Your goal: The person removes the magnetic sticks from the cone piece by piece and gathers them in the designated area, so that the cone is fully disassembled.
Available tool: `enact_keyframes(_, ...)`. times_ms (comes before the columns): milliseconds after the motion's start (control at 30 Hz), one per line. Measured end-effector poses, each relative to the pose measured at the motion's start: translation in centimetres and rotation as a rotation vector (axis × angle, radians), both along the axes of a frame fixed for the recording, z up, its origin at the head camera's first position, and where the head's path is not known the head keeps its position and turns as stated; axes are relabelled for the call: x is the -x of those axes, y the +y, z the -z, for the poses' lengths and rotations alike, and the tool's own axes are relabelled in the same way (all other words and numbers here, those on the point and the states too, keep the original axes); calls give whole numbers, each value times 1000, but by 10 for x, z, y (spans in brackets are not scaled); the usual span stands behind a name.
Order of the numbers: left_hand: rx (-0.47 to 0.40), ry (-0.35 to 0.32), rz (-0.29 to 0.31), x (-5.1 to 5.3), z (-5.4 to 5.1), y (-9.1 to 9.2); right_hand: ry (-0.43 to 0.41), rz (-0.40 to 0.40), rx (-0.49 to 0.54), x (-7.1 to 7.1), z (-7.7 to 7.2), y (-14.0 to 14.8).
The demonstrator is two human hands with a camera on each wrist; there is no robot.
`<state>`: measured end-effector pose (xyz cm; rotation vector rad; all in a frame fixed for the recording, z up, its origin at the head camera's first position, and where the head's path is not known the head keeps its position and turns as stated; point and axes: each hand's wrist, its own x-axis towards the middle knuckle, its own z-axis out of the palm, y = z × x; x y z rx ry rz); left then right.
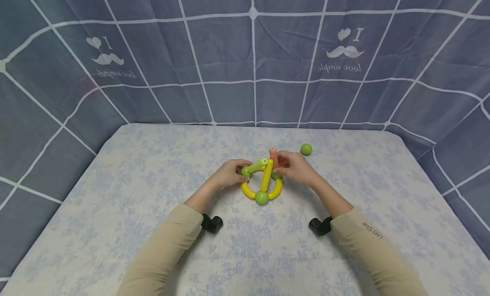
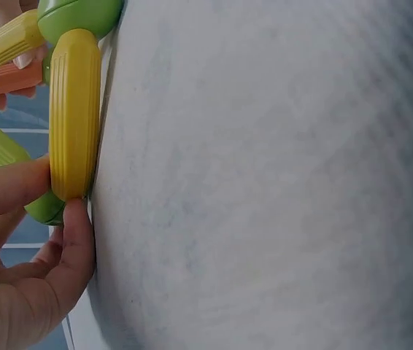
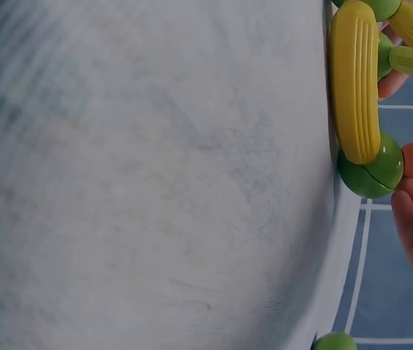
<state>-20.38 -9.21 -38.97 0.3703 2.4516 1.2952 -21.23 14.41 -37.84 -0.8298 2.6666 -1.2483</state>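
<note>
Yellow curved rods (image 1: 248,191) and green balls (image 1: 262,197) form a ring on the table. From it rise a straight yellow rod (image 1: 266,177), a light green rod (image 1: 257,165) and an orange rod (image 1: 273,153), leaning inward. My left hand (image 1: 227,173) grips the ring's left side, around the green ball (image 2: 44,209) there, with fingertips against the end of a yellow curved rod (image 2: 75,117). With my right hand (image 1: 296,166) I pinch the orange rod just above the right green ball (image 3: 373,166). Part of that rod hides behind my fingers.
A loose green ball (image 1: 306,149) lies beyond my right hand. The pale patterned cloth (image 1: 264,253) covers the table, and a grey-blue curtain with white lines (image 1: 229,53) stands behind and at both sides. Dark wrist devices (image 1: 212,223) sit at my sleeves.
</note>
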Motion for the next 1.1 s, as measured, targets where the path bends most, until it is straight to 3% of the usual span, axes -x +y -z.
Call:
enact_keyframes(233, 3, -15, -11, 0, 2, 0, -21, 23, -2, 1, 3, 2)
enact_keyframes(733, -24, 18, -4, -3, 2, -2, 133, 11, -75, 1, 1, -6)
enact_keyframes(967, 10, 16, 3, -3, 1, 0, 32, 89, -67, 4, -2, -7)
enact_keyframes(1100, 4, 9, 7, -3, 0, -1, -29, 102, -8, 6, -2, -7)
